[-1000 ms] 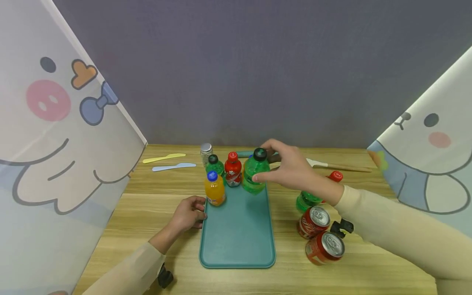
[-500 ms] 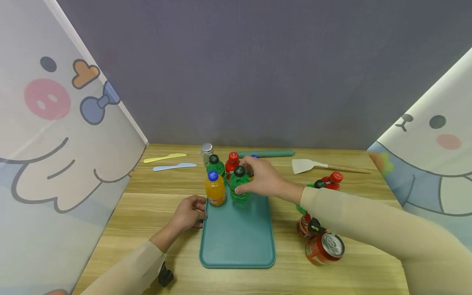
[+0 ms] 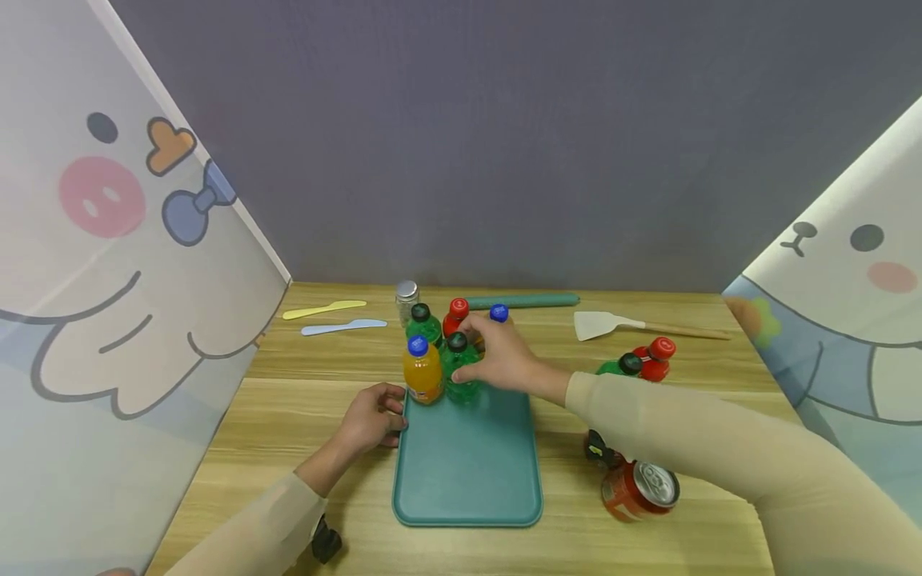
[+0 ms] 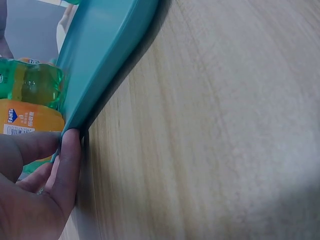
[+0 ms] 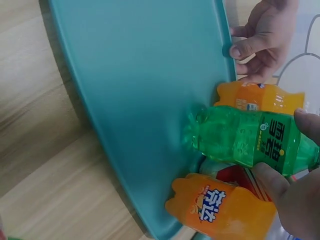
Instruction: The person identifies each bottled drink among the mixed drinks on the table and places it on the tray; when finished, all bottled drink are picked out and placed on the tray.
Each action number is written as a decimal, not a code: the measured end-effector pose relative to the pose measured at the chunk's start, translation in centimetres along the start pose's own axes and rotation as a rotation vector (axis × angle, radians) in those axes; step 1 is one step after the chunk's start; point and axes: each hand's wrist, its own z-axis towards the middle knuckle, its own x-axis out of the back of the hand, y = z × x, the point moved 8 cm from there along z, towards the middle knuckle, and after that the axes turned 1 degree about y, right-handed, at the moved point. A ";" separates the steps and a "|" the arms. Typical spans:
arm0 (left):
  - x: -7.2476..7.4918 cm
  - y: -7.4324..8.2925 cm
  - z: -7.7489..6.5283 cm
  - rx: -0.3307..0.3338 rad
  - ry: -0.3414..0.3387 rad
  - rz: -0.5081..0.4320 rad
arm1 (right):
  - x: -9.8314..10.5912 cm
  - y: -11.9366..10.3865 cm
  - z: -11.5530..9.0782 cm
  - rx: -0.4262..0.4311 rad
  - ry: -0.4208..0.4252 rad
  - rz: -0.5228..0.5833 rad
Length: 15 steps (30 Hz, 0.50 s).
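My right hand (image 3: 504,356) grips a green soda bottle (image 3: 461,388) with a black cap, upright at the far half of the teal tray (image 3: 468,472). In the right wrist view, thumb and fingers lie on either side of that bottle's upper part (image 5: 240,135). Just left of it stands an orange soda bottle (image 3: 422,374) with a blue cap. Behind are another green bottle (image 3: 423,326), a red-capped bottle (image 3: 455,314) and a second orange bottle (image 5: 220,207), partly hidden by my right hand. My left hand (image 3: 370,420) pinches the tray's left rim, thumb above and fingers below.
At the right stand a red soda can (image 3: 637,492), another green bottle (image 3: 628,366) and a red bottle (image 3: 657,360), partly behind my sleeve. Along the back lie a spatula (image 3: 598,324), a green rod (image 3: 526,301), two plastic knives (image 3: 344,327) and a glass shaker (image 3: 406,300).
My right hand has carried the green bottle leftward and down, from the tray's right side to beside the front orange bottle. The left hand has stayed at the rim.
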 end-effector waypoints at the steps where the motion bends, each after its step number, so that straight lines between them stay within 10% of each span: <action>1: 0.0 0.1 0.0 -0.004 0.000 0.004 | 0.0 0.0 0.0 0.001 0.007 0.000; 15: -0.1 -0.1 0.1 0.006 0.012 0.008 | -0.7 0.8 -0.7 -0.081 0.035 -0.034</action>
